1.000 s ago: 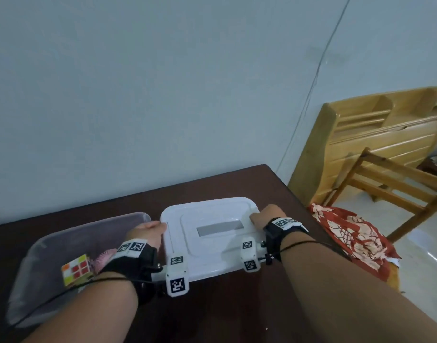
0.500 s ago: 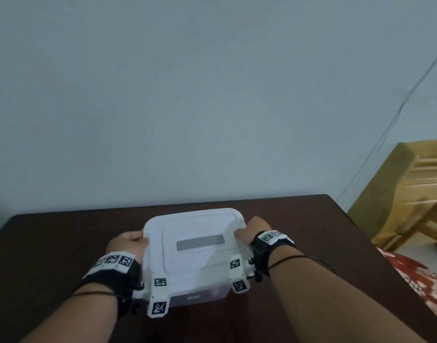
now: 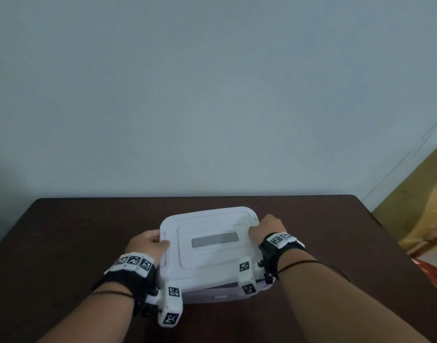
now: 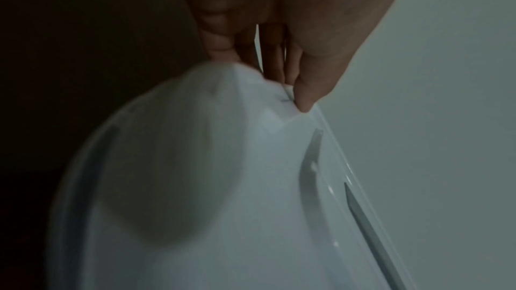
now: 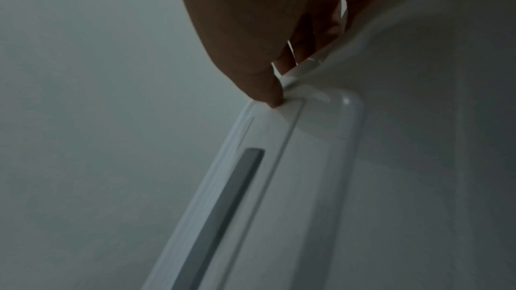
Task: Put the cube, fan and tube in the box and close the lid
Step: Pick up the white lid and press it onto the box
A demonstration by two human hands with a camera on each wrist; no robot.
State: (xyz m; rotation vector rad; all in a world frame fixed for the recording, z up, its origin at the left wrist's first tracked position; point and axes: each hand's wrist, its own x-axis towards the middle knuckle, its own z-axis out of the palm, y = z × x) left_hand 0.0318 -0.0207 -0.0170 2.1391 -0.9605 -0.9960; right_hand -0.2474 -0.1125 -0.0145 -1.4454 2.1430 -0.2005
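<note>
The white lid (image 3: 210, 246) with a grey strip lies on top of the translucent box (image 3: 219, 294) in the middle of the dark table (image 3: 71, 231). My left hand (image 3: 148, 245) grips the lid's left edge, thumb on top and fingers curled under the rim. My right hand (image 3: 264, 229) grips the right edge the same way. In the left wrist view the thumb (image 4: 307, 94) presses the lid (image 4: 223, 184). In the right wrist view the thumb (image 5: 268, 92) presses the lid (image 5: 307, 173). The cube, fan and tube are hidden under the lid.
A pale wall rises behind the table's far edge. A wooden piece of furniture (image 3: 420, 209) stands to the right, with a red patterned cloth (image 3: 435, 276) at the frame's right edge.
Both hands have carried the lid leftward from beside the open box onto it. It now covers the box, and the cube and fan seen inside earlier are hidden.
</note>
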